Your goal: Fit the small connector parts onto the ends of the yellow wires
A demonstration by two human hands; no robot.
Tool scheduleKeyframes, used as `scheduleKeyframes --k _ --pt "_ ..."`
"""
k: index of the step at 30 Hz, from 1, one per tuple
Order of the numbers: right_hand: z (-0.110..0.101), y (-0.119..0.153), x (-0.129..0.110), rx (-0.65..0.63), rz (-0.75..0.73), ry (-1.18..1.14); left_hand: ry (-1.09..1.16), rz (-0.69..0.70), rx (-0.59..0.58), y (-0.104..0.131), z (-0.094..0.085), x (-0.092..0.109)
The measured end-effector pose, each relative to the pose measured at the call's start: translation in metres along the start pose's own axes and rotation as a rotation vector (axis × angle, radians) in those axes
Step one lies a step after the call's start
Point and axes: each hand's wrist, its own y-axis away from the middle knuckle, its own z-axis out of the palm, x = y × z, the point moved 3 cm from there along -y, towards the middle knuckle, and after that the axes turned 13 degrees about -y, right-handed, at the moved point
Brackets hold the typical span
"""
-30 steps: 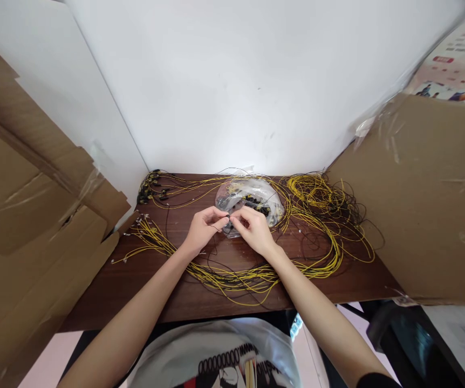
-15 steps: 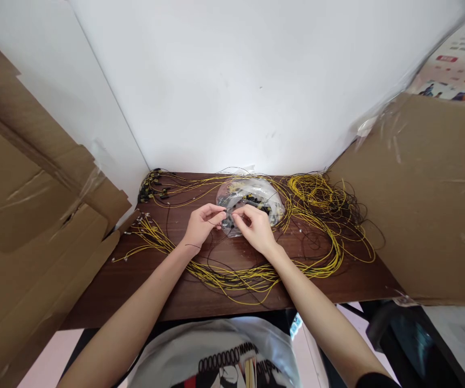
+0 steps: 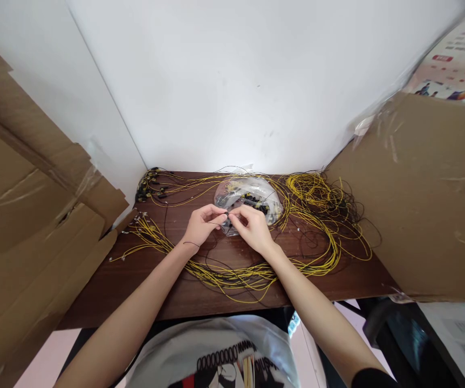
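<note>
My left hand (image 3: 203, 225) is closed in a pinch on a small black connector (image 3: 227, 214) at the middle of the table. A thin black wire (image 3: 191, 244) crosses my left wrist and seems to lead to those fingers. My right hand (image 3: 252, 227) pinches at the connector from the other side, fingertips nearly meeting the left ones; anything else between them is too small to make out. Right behind both hands lies a clear plastic bag (image 3: 272, 195) holding small black and yellow parts. Beneath my forearms runs a bundle of yellow and black wires (image 3: 232, 277).
A tangled wire heap (image 3: 313, 188) lies at the back right. Wires with black ends (image 3: 148, 186) gather at the back left, and white-tipped ends (image 3: 141, 218) sit below them. Cardboard panels (image 3: 34, 226) flank the brown table (image 3: 143, 302); a white wall (image 3: 232, 91) stands behind.
My right fingertips have moved left, closing the gap to the left fingertips at the connector. My left hand has stayed almost in place. The view has shifted slightly.
</note>
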Motion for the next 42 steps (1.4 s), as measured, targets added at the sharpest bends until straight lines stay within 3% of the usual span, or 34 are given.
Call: scheduleKeyframes --k 8,27,42 --pt "-0.0045 -0.0008 0.0012 0.057 0.030 0.001 0.037 -0.030 0.070 0.0007 -0.0044 0.0010" --pt "-0.0007 0.0007 -0.0009 -0.010 0.011 0.001 -0.031 0.015 -0.005 0.0020 0.0010 0.0013" --pt "-0.0047 -0.0003 -0.0018 0.033 0.023 -0.004 0.056 -0.001 0.060 0.0010 -0.0041 0.0022"
